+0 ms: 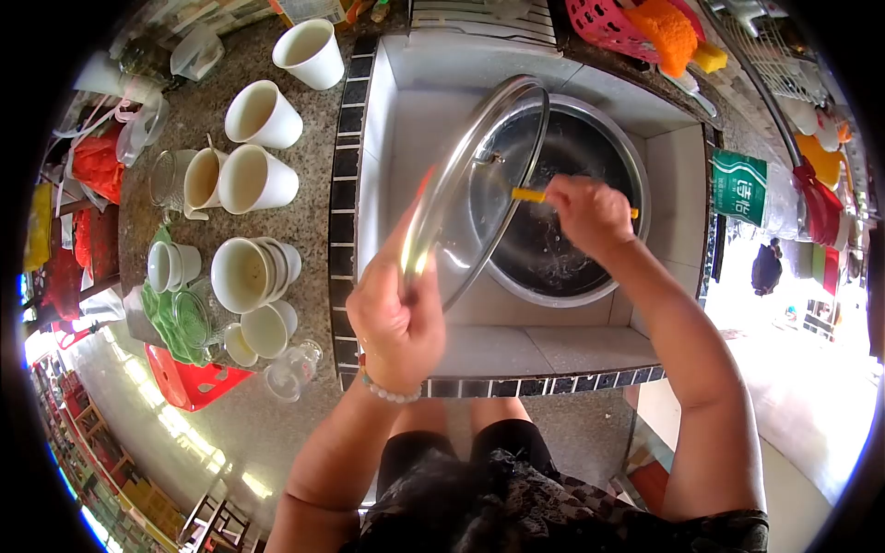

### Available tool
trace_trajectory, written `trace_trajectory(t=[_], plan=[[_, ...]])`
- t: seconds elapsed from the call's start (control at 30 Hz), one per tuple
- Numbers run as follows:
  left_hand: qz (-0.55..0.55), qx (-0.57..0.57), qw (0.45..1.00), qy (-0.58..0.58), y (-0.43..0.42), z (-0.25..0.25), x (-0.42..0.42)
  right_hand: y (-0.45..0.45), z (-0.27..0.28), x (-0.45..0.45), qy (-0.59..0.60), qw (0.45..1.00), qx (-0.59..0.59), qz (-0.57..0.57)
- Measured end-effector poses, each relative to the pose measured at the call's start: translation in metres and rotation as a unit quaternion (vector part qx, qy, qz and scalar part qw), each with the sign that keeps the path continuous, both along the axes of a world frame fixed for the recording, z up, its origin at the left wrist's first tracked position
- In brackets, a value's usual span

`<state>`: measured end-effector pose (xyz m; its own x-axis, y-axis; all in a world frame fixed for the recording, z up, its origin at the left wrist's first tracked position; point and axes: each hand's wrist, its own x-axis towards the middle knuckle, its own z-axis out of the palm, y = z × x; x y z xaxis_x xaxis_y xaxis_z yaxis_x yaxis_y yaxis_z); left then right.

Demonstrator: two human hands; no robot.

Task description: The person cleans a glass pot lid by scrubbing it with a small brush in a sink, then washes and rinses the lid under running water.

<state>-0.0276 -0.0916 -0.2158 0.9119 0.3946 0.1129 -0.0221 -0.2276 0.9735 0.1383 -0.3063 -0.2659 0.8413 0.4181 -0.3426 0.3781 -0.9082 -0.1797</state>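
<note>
My left hand [396, 323] grips the rim of a round clear glass lid [475, 198], which is tilted up on edge over the sink. To its right, my right hand [592, 212] is closed around a thin yellow-handled tool [528, 194]; its far end cannot be made out through the lid. Below both hands a metal basin [636, 166] with water in it sits in the tiled sink [415, 115]. Part of the basin shows through the glass.
On the left counter [318, 157] stand several white cups [263, 180], glass jars [189, 318] and a green cloth [161, 318]. A pink basket [599, 32] with an orange cloth [662, 32] is behind the sink. A green packet [738, 187] lies at the right edge.
</note>
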Motion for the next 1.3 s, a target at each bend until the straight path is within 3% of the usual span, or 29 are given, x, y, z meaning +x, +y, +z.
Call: trace_trajectory(t=[0.1, 0.13, 0.27, 0.4, 0.5, 0.57, 0.63, 0.73, 0.77, 0.83, 0.93, 1.07, 1.17, 1.3], plan=[[-0.006, 0.002, 1.000, -0.001, 0.000, -0.002, -0.002, 0.009, -0.002, -0.047, 0.052, 0.993, -0.013, 0.109], [-0.009, 0.004, 1.000, 0.002, 0.000, -0.003, -0.005, 0.005, -0.010, -0.050, 0.048, 0.992, 0.045, 0.106], [-0.021, 0.010, 1.000, 0.007, 0.002, -0.005, -0.012, -0.008, -0.010, -0.024, 0.035, 0.998, 0.057, 0.001], [-0.029, 0.012, 0.999, 0.004, 0.002, -0.008, -0.014, -0.002, -0.015, -0.064, 0.089, 0.980, 0.138, 0.113], [-0.038, 0.014, 0.999, 0.016, 0.005, -0.006, -0.018, -0.009, -0.011, -0.037, 0.068, 0.992, 0.103, 0.036], [-0.026, 0.009, 1.000, 0.009, 0.001, -0.006, -0.014, 0.004, -0.008, -0.053, 0.129, 0.987, 0.050, 0.077], [-0.022, -0.002, 1.000, 0.000, 0.000, -0.009, -0.012, 0.009, -0.016, -0.080, 0.112, 0.960, 0.218, 0.136], [-0.025, 0.010, 1.000, 0.005, 0.001, -0.011, -0.015, 0.002, -0.012, -0.058, 0.101, 0.985, 0.076, 0.115], [-0.023, 0.009, 1.000, 0.006, 0.001, -0.011, -0.015, -0.011, -0.024, -0.049, 0.093, 0.984, 0.136, 0.065], [-0.018, -0.003, 1.000, 0.003, -0.001, -0.011, -0.015, -0.002, -0.017, -0.058, 0.107, 0.971, 0.152, 0.152], [-0.024, -0.015, 1.000, 0.008, -0.002, -0.011, -0.014, 0.012, -0.010, -0.079, 0.180, 0.942, 0.253, 0.129], [-0.031, 0.011, 0.999, -0.019, 0.002, -0.015, -0.016, -0.006, -0.022, -0.059, 0.180, 0.976, 0.117, 0.040], [-0.033, -0.010, 0.999, 0.001, 0.000, -0.011, -0.013, 0.016, -0.006, -0.090, 0.204, 0.937, 0.270, 0.083], [-0.035, -0.002, 0.999, -0.004, 0.002, -0.013, -0.015, -0.004, -0.023, -0.062, 0.183, 0.968, 0.166, 0.041]])
